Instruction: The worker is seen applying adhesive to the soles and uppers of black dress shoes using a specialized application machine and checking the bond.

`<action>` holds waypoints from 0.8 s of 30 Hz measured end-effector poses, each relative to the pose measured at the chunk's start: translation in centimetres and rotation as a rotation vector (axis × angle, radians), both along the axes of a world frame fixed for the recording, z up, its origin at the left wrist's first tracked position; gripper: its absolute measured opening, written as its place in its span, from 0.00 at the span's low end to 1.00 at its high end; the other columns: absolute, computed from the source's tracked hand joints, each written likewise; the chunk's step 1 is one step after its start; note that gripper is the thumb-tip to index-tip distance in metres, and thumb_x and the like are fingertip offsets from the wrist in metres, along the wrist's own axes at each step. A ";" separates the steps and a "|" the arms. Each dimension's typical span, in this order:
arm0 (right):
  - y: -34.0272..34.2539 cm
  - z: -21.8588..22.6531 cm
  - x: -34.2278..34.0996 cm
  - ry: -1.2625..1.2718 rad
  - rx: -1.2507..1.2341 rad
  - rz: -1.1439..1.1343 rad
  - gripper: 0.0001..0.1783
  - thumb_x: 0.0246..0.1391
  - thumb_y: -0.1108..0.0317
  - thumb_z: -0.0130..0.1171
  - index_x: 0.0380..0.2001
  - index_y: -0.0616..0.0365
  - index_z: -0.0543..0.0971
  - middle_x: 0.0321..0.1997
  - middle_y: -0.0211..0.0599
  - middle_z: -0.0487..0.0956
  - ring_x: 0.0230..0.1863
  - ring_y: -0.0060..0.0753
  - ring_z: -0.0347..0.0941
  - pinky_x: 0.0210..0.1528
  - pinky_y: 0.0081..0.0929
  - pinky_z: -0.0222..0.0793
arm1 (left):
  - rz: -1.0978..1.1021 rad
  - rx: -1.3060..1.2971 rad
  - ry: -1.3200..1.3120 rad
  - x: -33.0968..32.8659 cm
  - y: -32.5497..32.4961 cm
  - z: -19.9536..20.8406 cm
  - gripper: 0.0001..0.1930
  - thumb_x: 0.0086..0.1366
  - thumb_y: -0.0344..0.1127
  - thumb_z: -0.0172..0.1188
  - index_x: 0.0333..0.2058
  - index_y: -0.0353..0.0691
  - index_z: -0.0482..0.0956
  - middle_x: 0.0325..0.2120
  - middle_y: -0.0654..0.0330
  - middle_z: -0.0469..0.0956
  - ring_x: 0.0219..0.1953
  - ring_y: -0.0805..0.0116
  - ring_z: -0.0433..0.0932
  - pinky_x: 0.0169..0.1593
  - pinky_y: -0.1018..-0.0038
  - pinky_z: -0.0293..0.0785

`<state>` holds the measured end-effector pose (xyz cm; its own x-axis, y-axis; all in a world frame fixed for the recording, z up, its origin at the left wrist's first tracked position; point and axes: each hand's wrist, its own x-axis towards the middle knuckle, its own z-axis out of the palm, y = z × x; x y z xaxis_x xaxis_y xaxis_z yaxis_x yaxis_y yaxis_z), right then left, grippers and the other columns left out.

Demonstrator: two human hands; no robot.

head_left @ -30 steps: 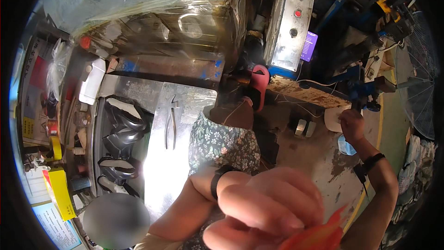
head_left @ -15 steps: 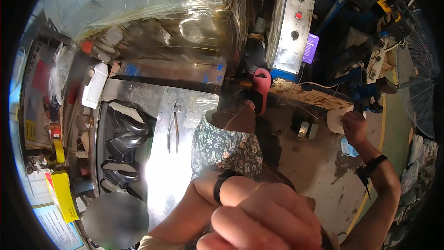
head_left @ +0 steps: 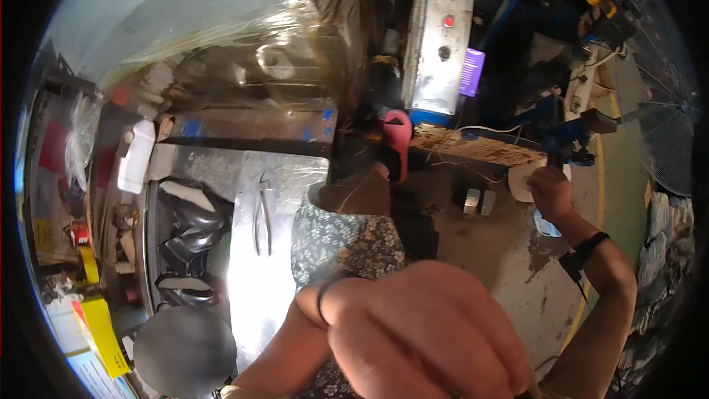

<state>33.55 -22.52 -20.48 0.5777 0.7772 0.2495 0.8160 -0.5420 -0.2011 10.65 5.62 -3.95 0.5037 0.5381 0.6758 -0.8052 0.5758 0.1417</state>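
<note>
The red, thin-edged piece under the left hand (head_left: 428,332) a second ago no longer shows; that hand's work seems hidden beneath its curled, blurred fingers (grip unreadable). The right hand (head_left: 550,191), its grip also unclear, overlaps a pale, round-edged panel (head_left: 520,182). Slender-handled steel pliers (head_left: 264,185) lie near glossy, creased black shoes (head_left: 186,225).

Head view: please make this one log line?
bare left hand: near camera, grip unclear | bare right hand: by white rounded object, touch unclear | silver metal pliers: on shiny metal bench
</note>
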 end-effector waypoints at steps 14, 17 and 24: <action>-0.1 0.0 0.0 0.004 -0.020 0.001 0.07 0.37 0.78 0.59 0.24 0.54 0.79 0.32 0.34 0.79 0.35 0.43 0.74 0.38 0.36 0.72 | -0.621 0.259 -0.147 2.4 3.4 -1.0 0.16 0.58 0.34 0.66 0.39 0.27 0.77 0.41 0.36 0.76 0.40 0.46 0.81 0.43 0.62 0.81; -0.2 0.0 0.1 -0.017 -0.035 -0.007 0.07 0.37 0.78 0.59 0.24 0.54 0.79 0.32 0.33 0.79 0.35 0.42 0.75 0.38 0.36 0.72 | -0.590 0.268 -0.380 3.0 3.0 -1.3 0.15 0.52 0.26 0.66 0.37 0.23 0.76 0.39 0.35 0.76 0.40 0.47 0.81 0.41 0.66 0.79; -0.1 0.1 -0.1 0.199 0.096 -0.057 0.07 0.37 0.77 0.60 0.24 0.53 0.80 0.31 0.33 0.79 0.35 0.42 0.75 0.37 0.35 0.73 | -0.824 -0.278 0.623 2.8 3.7 -1.6 0.13 0.67 0.23 0.47 0.49 0.27 0.72 0.50 0.34 0.73 0.46 0.40 0.79 0.51 0.46 0.76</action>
<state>33.46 -22.61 -20.38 0.6652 0.7201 0.1973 0.7237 -0.5568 -0.4077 13.46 9.29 -5.57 0.9963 -0.0306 0.0805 0.0162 0.9846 0.1739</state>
